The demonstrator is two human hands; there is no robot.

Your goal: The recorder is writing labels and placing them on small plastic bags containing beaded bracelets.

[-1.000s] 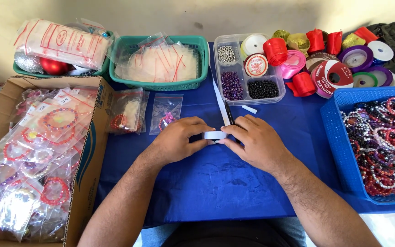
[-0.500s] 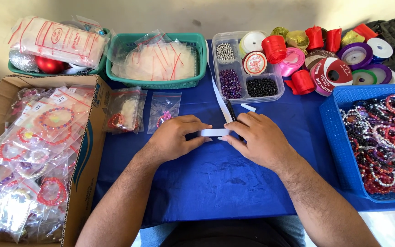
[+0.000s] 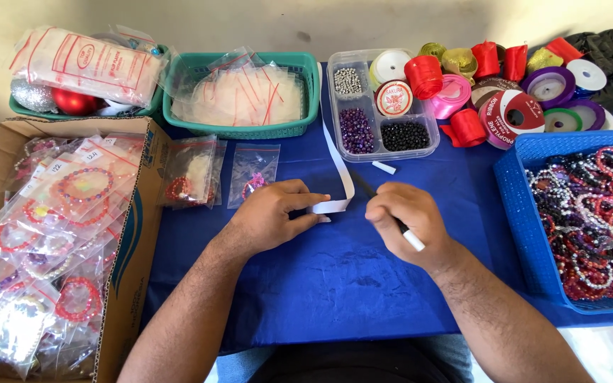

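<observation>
My left hand [image 3: 272,216] rests on the blue cloth [image 3: 335,276] and pinches the near end of a white ribbon strip [image 3: 336,170]. The strip runs away from me toward the clear bead box [image 3: 381,106]. My right hand [image 3: 409,220] is closed round a thin dark pen with a white end [image 3: 411,240], its tip pointing toward the ribbon. The two hands lie a short gap apart at the middle of the table.
A cardboard box [image 3: 133,284] of bagged bracelets stands at left. Two small bags [image 3: 253,174] lie near my left hand. A green basket of plastic bags [image 3: 239,92] and ribbon spools [image 3: 505,106] sit at the back. A blue basket of bracelets [image 3: 526,213] stands at right.
My right hand has drawn back to the right, off the ribbon, and now shows the pen in its grip. My left hand still pins the ribbon's end.
</observation>
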